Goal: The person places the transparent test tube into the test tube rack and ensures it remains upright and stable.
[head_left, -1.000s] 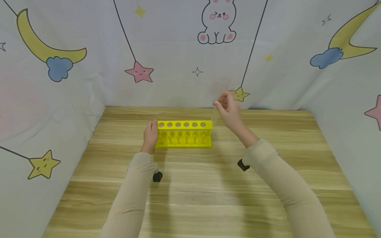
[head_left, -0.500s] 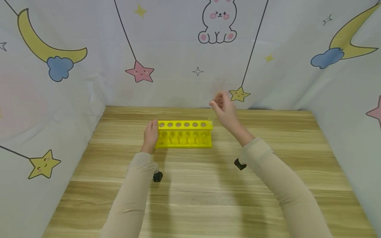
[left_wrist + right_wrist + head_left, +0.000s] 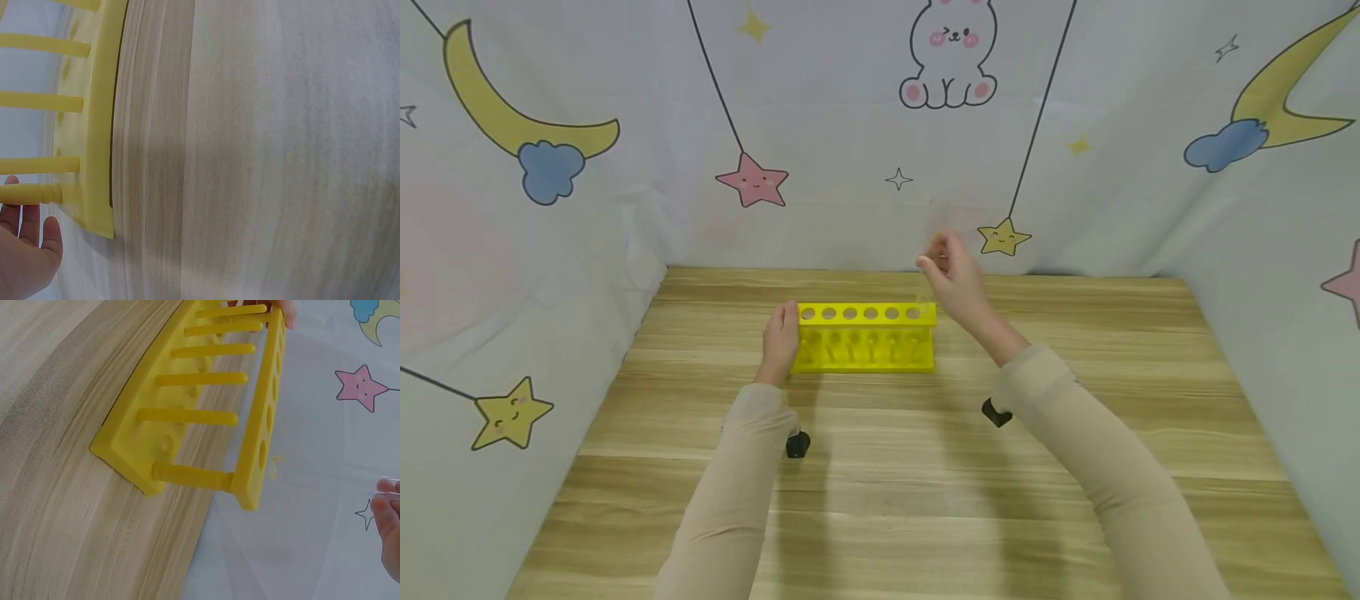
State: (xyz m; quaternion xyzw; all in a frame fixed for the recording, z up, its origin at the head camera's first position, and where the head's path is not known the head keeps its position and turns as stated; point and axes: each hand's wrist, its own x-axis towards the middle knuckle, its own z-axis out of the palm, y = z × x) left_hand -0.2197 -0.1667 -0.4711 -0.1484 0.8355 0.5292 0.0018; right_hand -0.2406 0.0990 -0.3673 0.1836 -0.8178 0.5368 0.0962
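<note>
A yellow rack (image 3: pixel 865 367) with a row of holes along its top stands upright on the wooden table. The left hand (image 3: pixel 781 340) grips its left end; in the left wrist view the fingers of that hand (image 3: pixel 28 253) lie at the end post of the rack (image 3: pixel 97 156). The right hand (image 3: pixel 957 279) pinches a clear tube (image 3: pixel 923 297) above the rack's right end. Seen from the right wrist, the rounded tip of the tube (image 3: pixel 277 467) is just outside the end hole of the rack (image 3: pixel 250 481), near the right hand (image 3: pixel 390 531).
A white cloth (image 3: pixel 835 233) printed with stars, moons and a rabbit hangs behind and beside the wooden table (image 3: pixel 880 483). Black wrist pieces (image 3: pixel 797 445) show below both sleeves. The rack's peg row faces the front.
The right hand has moved left with the tube, from beside the rack's right end to over its rightmost hole. The left hand and the rack have stayed in place.
</note>
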